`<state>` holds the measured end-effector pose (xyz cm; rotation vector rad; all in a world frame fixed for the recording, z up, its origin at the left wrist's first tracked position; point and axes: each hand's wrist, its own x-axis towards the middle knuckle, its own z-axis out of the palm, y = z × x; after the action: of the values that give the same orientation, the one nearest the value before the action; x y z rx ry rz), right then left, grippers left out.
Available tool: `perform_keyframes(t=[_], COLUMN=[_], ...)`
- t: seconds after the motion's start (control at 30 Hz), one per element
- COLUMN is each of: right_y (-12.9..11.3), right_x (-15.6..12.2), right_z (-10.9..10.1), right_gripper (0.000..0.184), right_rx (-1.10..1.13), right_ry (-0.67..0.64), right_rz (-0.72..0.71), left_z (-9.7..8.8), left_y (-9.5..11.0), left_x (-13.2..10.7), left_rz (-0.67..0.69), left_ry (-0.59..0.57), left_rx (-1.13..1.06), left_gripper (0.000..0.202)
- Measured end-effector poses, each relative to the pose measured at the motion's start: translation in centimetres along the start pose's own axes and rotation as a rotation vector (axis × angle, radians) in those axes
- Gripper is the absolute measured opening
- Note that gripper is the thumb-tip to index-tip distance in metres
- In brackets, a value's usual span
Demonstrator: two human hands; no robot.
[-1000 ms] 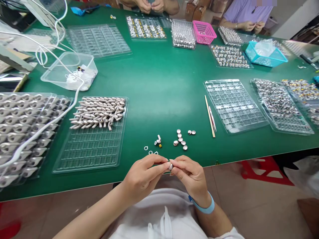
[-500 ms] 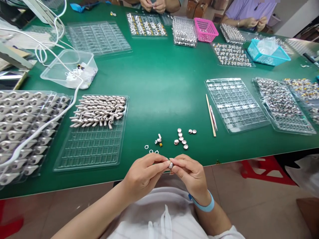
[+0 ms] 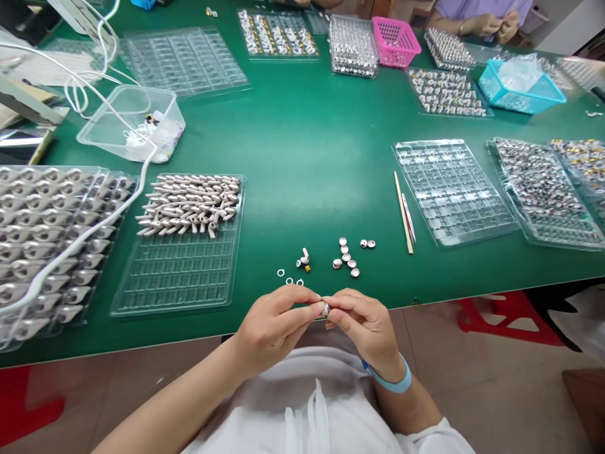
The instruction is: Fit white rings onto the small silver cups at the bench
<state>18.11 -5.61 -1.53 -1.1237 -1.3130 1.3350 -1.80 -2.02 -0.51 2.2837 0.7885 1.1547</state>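
Note:
My left hand and my right hand meet at the table's front edge, fingertips pinched on one small round white and silver part. It looks like an earbud piece; the fingers cover most of it. Just beyond my left hand lie several thin white rings and a white earbud housing with a stem, a small yellow piece beside it. Past my right hand, several small round silver caps lie in a loose row, with two more caps to their right.
Left are a clear tray of grey stem-shaped parts, a tray of larger grey shells and a clear tub. Right are a wooden stick, tweezers and clear trays. People's hands work across the green table.
The whole view has shifted slightly, so table items sit higher in the picture. Both hands still pinch the same small part, which seems slightly turned between the fingertips.

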Motion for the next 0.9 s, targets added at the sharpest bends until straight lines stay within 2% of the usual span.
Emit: perform_keyframes(t=[0.23, 0.43, 0.9], right_y=[0.3, 0.9, 1.4], right_x=[0.2, 0.1, -0.1], right_z=[-0.2, 0.0, 0.4], right_gripper=[0.017, 0.017, 0.017], right_rx=[0.07, 0.218, 0.26], right_ry=[-0.043, -0.049, -0.027], right_rz=[0.059, 0.116, 0.123], left_z=[-0.4, -0.5, -0.4], left_y=[0.1, 0.3, 0.4], left_x=[0.1, 0.2, -0.1], left_rz=[0.038, 0.035, 0.035], left_ry=[-0.032, -0.037, -0.025], left_rx=[0.063, 0.052, 0.088], left_gripper=[0.025, 0.024, 0.025])
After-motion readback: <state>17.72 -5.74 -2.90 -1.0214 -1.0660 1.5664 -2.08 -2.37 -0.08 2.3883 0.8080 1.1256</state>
